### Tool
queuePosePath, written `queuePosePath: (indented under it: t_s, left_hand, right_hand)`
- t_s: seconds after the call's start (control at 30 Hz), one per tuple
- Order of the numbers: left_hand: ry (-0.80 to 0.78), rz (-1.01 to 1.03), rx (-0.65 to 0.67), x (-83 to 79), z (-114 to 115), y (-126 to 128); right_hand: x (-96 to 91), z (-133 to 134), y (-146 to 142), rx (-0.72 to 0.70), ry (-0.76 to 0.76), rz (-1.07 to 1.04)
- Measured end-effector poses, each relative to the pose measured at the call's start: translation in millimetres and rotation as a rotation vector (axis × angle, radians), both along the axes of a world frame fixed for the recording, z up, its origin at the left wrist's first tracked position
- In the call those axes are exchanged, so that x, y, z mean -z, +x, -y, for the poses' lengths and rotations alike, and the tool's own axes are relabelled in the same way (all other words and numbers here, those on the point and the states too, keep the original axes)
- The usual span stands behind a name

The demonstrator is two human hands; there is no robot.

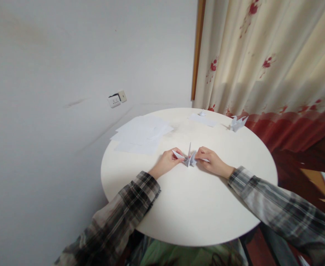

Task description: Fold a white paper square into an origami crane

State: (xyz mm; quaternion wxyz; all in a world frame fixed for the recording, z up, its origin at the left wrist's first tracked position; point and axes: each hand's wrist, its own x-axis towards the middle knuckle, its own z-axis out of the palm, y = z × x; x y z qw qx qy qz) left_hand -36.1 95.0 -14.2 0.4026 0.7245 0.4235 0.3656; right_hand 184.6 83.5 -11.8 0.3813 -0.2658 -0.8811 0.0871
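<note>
A folded white paper crane (190, 160) is held low over the middle of the round white table (201, 207). One thin point of it sticks straight up. My left hand (170, 159) pinches the wing on the left side between thumb and fingers. On the opposite side, my right hand (209, 160) has its fingers closed on the other wing, whose tip shows below the fingers. Part of the crane is hidden behind my fingertips.
Loose white paper sheets (140, 135) lie overlapping at the table's back left. Another finished paper crane (238, 123) stands near the right back edge. A small folded paper piece (202, 113) rests by a flat sheet (204, 120) at the back. Wall and curtain (245, 74) stand behind.
</note>
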Motion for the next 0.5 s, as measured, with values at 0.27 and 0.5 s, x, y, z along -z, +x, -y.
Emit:
queuePosePath:
  t_s: [0.27, 0.5]
  left_hand:
    - [0.026, -0.025, -0.002, 4.4, -2.9, -2.5]
    - [0.012, 0.025, -0.002, 2.7, -1.7, -3.1]
  right_hand:
    - [-0.5, -0.6, -1.8, -0.008, 0.008, -0.007]
    - [1.7, -0.4, -3.3, 0.018, -0.036, -0.047]
